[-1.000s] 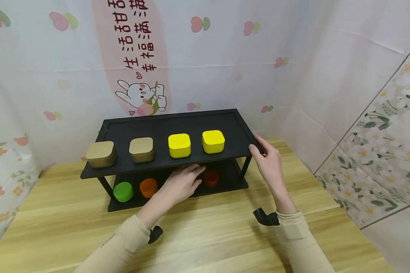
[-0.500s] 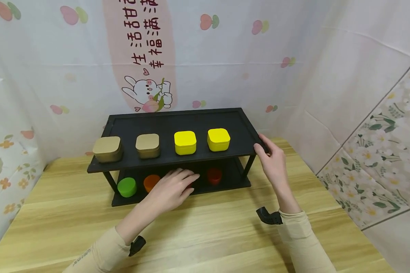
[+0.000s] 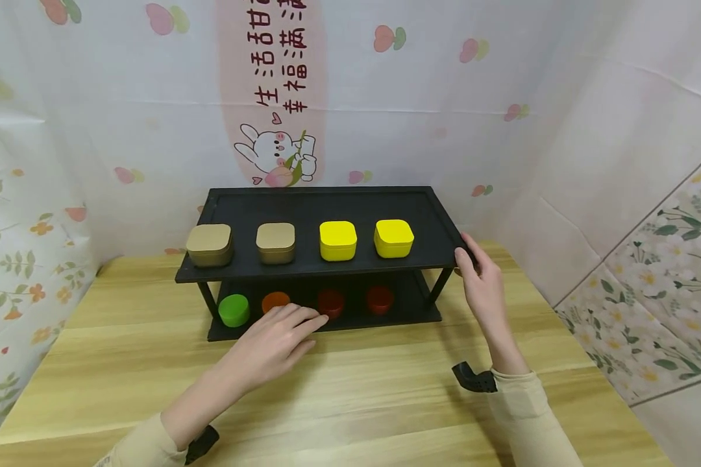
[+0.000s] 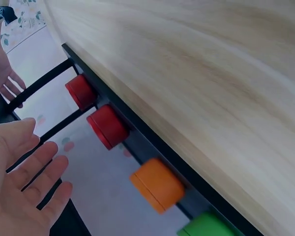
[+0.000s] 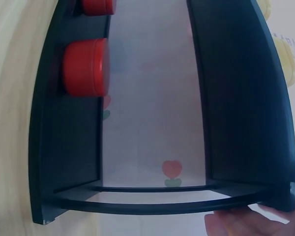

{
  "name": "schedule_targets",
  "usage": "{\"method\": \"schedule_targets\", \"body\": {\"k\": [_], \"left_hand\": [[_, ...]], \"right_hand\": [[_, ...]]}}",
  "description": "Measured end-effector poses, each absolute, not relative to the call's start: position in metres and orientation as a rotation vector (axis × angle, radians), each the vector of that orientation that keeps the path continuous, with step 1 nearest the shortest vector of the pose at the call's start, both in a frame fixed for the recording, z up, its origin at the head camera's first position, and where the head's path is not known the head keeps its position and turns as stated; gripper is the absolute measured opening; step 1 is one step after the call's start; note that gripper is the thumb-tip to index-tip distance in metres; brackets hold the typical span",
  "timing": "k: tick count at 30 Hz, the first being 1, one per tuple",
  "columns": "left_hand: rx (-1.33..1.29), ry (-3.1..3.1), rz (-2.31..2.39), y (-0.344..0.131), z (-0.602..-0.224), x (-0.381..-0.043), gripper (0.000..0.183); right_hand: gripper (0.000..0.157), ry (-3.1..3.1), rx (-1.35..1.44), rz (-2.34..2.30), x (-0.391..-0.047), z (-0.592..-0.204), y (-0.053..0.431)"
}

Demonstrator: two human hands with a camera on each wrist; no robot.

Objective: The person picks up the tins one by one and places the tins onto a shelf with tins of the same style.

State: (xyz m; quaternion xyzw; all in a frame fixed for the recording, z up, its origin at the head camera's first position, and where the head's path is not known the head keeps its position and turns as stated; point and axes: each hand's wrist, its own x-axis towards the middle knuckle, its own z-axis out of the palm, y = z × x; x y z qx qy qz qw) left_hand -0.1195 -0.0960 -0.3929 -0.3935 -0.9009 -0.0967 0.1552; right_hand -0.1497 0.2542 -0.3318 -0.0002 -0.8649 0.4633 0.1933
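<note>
A black two-tier shelf (image 3: 321,202) stands on the wooden table. My right hand (image 3: 483,285) grips the right end of its upper deck, thumb near the top edge; the right wrist view shows fingers (image 5: 243,221) beneath it. In front of the lower deck is my left hand (image 3: 274,344), holding nothing, its fingers loosely spread in the left wrist view. Its fingertips overlap the area by a red round tin (image 3: 330,303) in the head view. Another red tin (image 3: 380,300) sits to the right; an orange tin (image 3: 276,300), partly hidden by the left hand, and a green tin (image 3: 233,311) are left.
On the upper deck, two gold-brown square boxes (image 3: 209,246) stand left and two yellow square boxes (image 3: 337,241) right. Thin black posts (image 3: 440,285) join the decks. A patterned cloth (image 3: 385,117) hangs behind, and the wooden table (image 3: 374,402) extends in front.
My left hand has drawn back out of the lower deck, towards me and leftward, uncovering the second red tin. The right hand keeps its grip. The head view has shifted, moving the shelf rightward in frame.
</note>
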Motion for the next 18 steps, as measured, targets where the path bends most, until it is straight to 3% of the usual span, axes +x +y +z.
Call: {"method": "schedule_targets", "body": {"k": [8,18], "left_hand": [[-1.147,-2.550,-0.278,-0.099,-0.388,-0.112,0.043],[-1.223,-2.474,-0.294,-0.107,-0.385,-0.104,0.052]], "right_hand": [[0.044,-2.371,0.023,1.292,-0.161,-0.365,0.294],[0.039,-2.296,-0.030,1.076,-0.151,-0.370,0.307]]}}
